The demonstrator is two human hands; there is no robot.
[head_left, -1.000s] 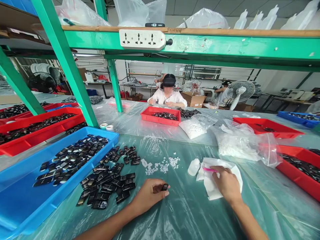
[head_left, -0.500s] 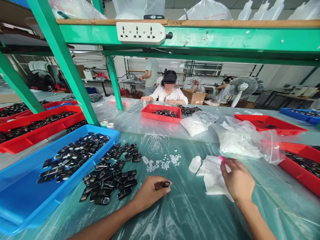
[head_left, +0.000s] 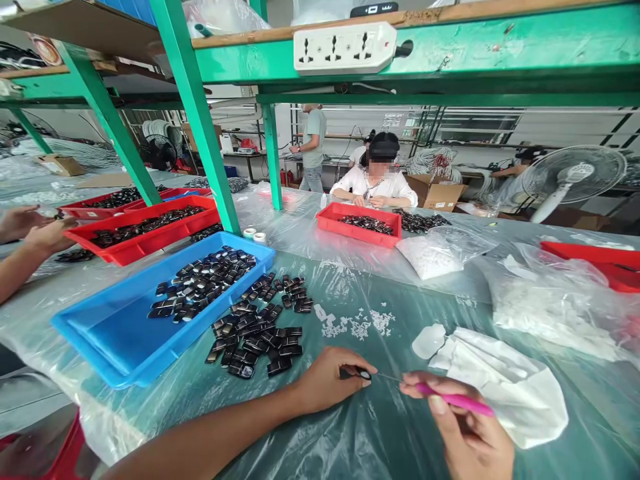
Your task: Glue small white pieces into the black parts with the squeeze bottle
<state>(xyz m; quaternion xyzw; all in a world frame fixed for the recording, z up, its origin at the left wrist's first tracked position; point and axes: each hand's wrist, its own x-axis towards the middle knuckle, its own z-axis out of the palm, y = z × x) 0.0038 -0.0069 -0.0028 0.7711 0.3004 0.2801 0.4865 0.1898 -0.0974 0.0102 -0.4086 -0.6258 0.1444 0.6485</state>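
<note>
My left hand [head_left: 333,380] pinches a small black piece [head_left: 356,373] with a pale round end turned to the right. In my right hand [head_left: 465,420] is a pink-handled tool [head_left: 460,401] with a thin metal shaft. Its tip points left and reaches close to the black piece; whether they touch I cannot tell. Ahead of my left hand lie a pile of black pieces [head_left: 255,333] and small white bits [head_left: 360,325]. Beside my right hand are a white cloth [head_left: 520,393] and a small translucent white bottle [head_left: 429,341].
A blue tray [head_left: 110,347] of black pieces stands at left, red trays [head_left: 145,245] behind it. Bags of white parts [head_left: 555,317] lie at right. A green post [head_left: 197,120] and shelf beam cross above. A co-worker [head_left: 373,180] sits opposite; another person's hands [head_left: 40,227] show at far left.
My right hand has come leftward from over the cloth, bringing the pink tool to the black piece in my left hand. The view has swung left, and another person's hands now show.
</note>
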